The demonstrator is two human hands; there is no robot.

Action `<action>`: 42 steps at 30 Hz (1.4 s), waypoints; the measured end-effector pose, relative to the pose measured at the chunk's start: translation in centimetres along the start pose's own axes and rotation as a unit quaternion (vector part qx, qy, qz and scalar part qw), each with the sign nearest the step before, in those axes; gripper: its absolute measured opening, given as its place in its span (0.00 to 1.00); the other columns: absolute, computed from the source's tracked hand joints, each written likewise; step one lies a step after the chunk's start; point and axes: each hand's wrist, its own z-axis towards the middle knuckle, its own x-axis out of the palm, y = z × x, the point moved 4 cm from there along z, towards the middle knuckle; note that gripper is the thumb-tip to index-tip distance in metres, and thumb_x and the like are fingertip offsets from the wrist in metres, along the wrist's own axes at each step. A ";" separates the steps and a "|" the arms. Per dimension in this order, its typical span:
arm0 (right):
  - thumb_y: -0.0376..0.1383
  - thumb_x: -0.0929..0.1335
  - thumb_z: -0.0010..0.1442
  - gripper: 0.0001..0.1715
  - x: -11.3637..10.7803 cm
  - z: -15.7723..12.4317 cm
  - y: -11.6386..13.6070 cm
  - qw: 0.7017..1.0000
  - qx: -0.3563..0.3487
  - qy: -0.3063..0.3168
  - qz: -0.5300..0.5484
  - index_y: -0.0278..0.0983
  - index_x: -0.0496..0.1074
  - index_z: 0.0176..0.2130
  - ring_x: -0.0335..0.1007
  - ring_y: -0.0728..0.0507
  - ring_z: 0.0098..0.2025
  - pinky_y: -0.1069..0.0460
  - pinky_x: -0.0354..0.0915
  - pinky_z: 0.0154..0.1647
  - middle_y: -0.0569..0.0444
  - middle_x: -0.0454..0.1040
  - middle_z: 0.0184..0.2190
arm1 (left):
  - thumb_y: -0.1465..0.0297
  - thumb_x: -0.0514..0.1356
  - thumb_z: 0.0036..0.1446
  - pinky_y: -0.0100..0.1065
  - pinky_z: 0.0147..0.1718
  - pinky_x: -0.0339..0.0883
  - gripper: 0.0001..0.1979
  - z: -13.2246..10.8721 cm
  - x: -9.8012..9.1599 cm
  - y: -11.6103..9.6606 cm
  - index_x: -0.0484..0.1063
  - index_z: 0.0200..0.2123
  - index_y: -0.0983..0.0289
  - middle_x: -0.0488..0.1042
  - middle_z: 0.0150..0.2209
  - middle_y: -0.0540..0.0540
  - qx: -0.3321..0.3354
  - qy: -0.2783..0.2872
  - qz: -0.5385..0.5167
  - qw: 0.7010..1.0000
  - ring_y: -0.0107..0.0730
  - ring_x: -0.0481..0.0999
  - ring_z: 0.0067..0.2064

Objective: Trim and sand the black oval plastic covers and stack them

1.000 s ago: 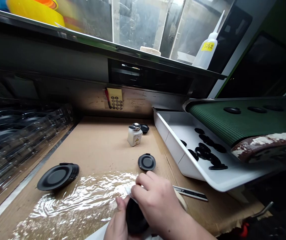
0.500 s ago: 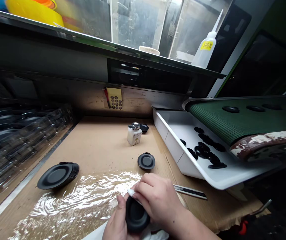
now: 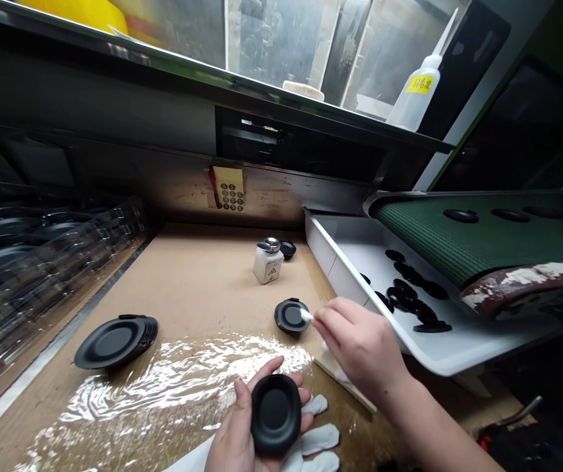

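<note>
My left hand (image 3: pixel 242 436) holds a black oval part (image 3: pixel 275 414) upright near the bottom edge, thumb on its left rim and fingers behind it. My right hand (image 3: pixel 360 344) is raised to the right of it, pinching a small white wipe (image 3: pixel 305 316) between fingertips. That wipe sits right at the edge of another black oval part (image 3: pixel 291 314) lying on the cardboard. White glove fingers (image 3: pixel 318 440) lie under my left hand.
A stack of black parts (image 3: pixel 114 339) lies at the left, on brown cardboard (image 3: pixel 197 282) partly covered by crinkled clear film (image 3: pixel 163 387). A small white dispenser bottle (image 3: pixel 267 261) stands further back. A white tray (image 3: pixel 360 252) holds several black parts below a green conveyor (image 3: pixel 448 239). Clear trays (image 3: pixel 30 255) are stacked at the left.
My right hand lifted off the held part and moved up and right with the wipe, to the part on the cardboard. The held part is now fully visible in my left hand.
</note>
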 end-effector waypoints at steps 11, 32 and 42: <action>0.36 0.63 0.61 0.09 8.9 4.2 -5.3 0.971 0.143 0.153 -0.117 0.32 0.67 0.36 0.65 0.49 0.35 0.53 0.63 0.32 0.53 0.68 0.35 | 0.68 0.52 0.56 0.46 0.41 0.69 0.15 0.4 -0.2 0.1 0.62 0.46 0.70 0.79 0.35 0.67 0.000 0.010 0.013 1.000 0.47 0.78 0.37; 0.35 0.65 0.55 0.17 3.3 -7.8 -2.1 0.977 0.140 0.128 0.097 0.42 0.66 0.46 0.65 0.41 0.44 0.46 0.65 0.42 0.52 0.69 0.42 | 0.58 0.51 0.55 0.47 0.46 0.63 0.20 0.7 -0.5 0.9 0.69 0.43 0.66 0.78 0.37 0.66 -0.057 0.070 -0.062 0.994 0.47 0.76 0.41; 0.37 0.66 0.54 0.21 3.5 -8.9 1.3 0.990 0.057 0.062 0.110 0.41 0.65 0.49 0.66 0.40 0.42 0.46 0.65 0.39 0.49 0.70 0.43 | 0.66 0.57 0.52 0.39 0.51 0.58 0.14 0.0 -0.4 0.7 0.75 0.41 0.64 0.77 0.42 0.64 0.006 0.133 -0.072 0.988 0.42 0.71 0.49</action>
